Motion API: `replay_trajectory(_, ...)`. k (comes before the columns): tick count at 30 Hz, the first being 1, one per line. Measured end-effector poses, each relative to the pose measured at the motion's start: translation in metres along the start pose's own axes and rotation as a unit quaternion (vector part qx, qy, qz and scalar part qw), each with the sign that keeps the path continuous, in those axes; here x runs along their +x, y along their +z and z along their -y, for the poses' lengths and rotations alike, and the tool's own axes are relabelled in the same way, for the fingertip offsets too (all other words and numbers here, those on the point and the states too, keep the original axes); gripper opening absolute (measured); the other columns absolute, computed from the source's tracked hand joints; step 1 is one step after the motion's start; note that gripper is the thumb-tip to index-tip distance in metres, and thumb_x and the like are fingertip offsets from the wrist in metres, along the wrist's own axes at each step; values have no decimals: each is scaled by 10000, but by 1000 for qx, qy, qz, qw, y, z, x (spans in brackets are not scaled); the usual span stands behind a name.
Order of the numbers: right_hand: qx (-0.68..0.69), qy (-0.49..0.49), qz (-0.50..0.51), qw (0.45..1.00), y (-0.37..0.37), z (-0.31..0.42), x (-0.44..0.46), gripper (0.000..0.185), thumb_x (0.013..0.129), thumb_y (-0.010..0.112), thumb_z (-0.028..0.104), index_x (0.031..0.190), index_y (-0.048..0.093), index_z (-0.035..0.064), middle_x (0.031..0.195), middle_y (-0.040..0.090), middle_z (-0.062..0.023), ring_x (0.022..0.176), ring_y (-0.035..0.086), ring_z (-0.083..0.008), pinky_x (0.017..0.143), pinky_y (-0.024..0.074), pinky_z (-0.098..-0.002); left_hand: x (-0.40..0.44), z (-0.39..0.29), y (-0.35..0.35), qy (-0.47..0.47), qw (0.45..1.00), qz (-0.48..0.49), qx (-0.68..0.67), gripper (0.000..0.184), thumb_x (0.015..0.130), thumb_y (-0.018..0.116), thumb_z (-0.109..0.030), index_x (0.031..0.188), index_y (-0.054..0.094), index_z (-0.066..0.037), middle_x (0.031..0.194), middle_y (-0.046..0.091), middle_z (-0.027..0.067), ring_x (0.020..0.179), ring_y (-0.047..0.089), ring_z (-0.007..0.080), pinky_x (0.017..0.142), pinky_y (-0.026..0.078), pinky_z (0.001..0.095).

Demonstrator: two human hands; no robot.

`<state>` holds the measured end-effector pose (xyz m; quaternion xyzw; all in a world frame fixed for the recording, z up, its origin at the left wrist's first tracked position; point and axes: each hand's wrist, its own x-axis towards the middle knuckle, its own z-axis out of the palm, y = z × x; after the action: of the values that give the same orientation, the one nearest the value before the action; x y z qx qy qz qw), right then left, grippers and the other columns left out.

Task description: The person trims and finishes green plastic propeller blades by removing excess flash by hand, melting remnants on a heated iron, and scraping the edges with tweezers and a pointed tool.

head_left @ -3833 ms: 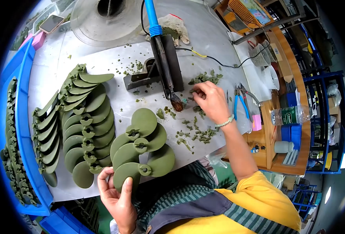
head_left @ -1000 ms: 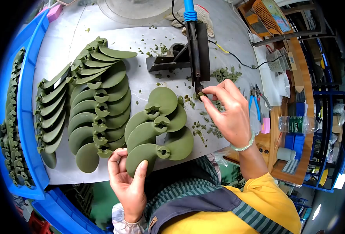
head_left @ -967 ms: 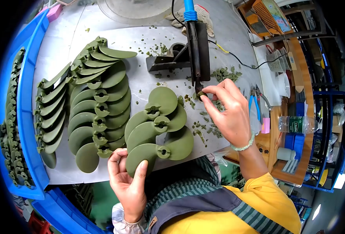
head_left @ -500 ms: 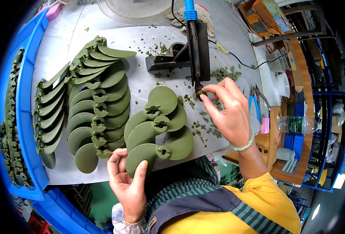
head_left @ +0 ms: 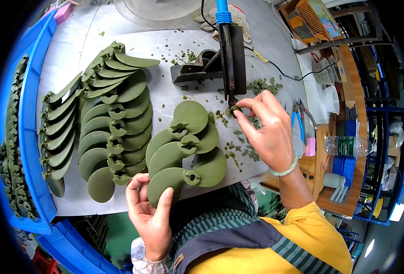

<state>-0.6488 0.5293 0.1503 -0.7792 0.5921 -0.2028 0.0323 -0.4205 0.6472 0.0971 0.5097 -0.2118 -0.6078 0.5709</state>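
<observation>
Thumb uppermost, the left hand (head_left: 150, 214) grips a green propeller (head_left: 178, 176) by one blade at the near edge of the tabletop (head_left: 76, 32), while the right hand (head_left: 271, 132), fingers bent, pinches a small green piece (head_left: 235, 109) beneath a blue-handled tool (head_left: 229, 64).

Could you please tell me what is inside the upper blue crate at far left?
Inside the upper blue crate, green propeller-like parts overlap in a row. Whatever lies beneath them is covered and cannot be seen.

l hand (head_left: 149, 217) gripping; r hand (head_left: 271, 131) pinching
</observation>
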Motion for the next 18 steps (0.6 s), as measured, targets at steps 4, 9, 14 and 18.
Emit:
replay_trajectory(4,20,13,12,1000,-2,2,-2,160,781,739,31,929,683,6,822,562,-110,766,591,-289,683,477,-394,0,0,0,1,1000,-1,1,472,882,655,72,1288,423,8,1137,635,116,1042,608,152,953,460,272)
replay_trajectory(9,93,38,76,992,-21,30,-2,160,779,751,38,924,687,14,786,550,-100,734,583,-267,667,479,-368,0,0,0,0,1000,9,-4,484,878,652,97,1292,419,6,1186,618,128,1084,596,157,963,455,276)
replay_trajectory(14,153,-15,146,977,-26,59,-11,176,771,765,59,921,682,23,780,538,-96,735,581,-262,671,484,-361,-1,1,2,-3,1000,13,-10,491,881,640,119,1298,408,6,1221,600,134,1111,592,161,961,464,275)
replay_trajectory(18,163,-48,182,968,-22,70,-12,187,768,759,49,923,661,13,803,532,-103,742,572,-285,662,481,-380,-2,1,4,6,1000,11,-1,476,885,644,97,1294,419,-2,1203,614,121,1092,603,151,949,477,273)
